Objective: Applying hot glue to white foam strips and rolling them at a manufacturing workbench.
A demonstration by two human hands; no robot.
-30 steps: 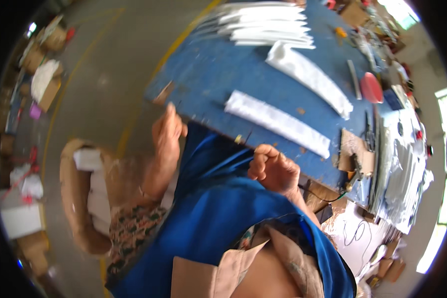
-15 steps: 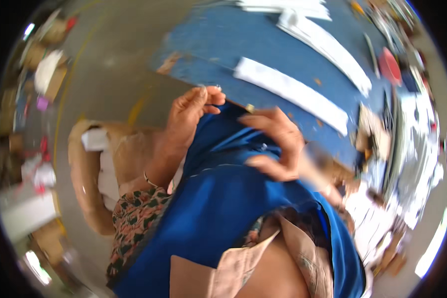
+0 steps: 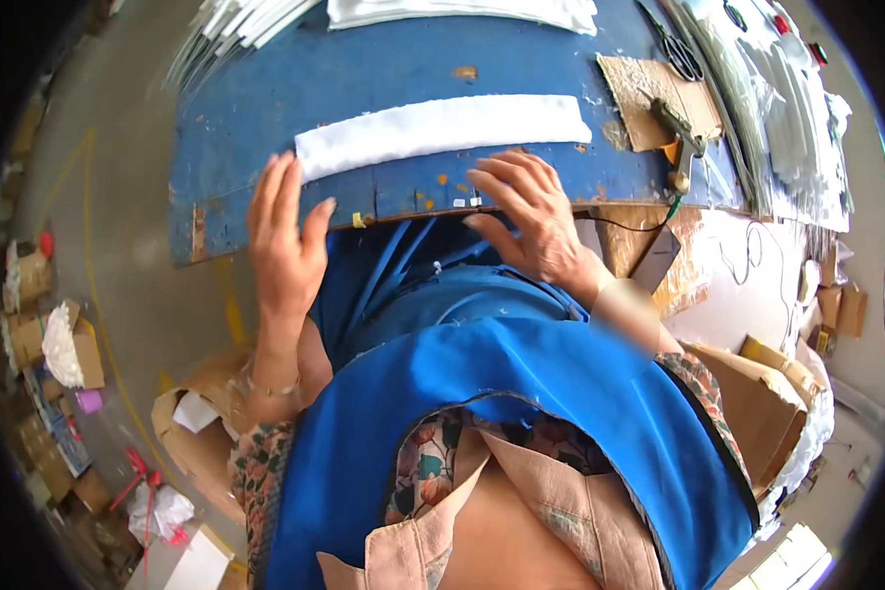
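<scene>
A long white folded cloth strip point(image 3: 442, 130) lies across the blue worktable point(image 3: 393, 79) in front of me. My left hand point(image 3: 287, 236) is open by the strip's left end, fingers pointing away from me and thumb apart; its fingertips are at or just touching the corner. Over the table's near edge, my right hand point(image 3: 533, 216) is also open and holds nothing, its fingers spread below the strip's right half. Two small white tags point(image 3: 467, 203) and a yellow scrap point(image 3: 361, 220) sit along that edge. A blue apron point(image 3: 521, 364) covers my front.
Further back are stacked white strips point(image 3: 462, 12). On the right, black-handled scissors point(image 3: 678, 54) and a corded hand tool point(image 3: 680, 147) rest on or near a cardboard piece point(image 3: 634, 98). White material point(image 3: 777, 108) is piled beyond. Cardboard boxes point(image 3: 202, 413) stand beside me.
My view has turned squarely toward the table. The left hand has gone from a pinch above my lap to open beside the strip; the right hand has moved forward to the table edge.
</scene>
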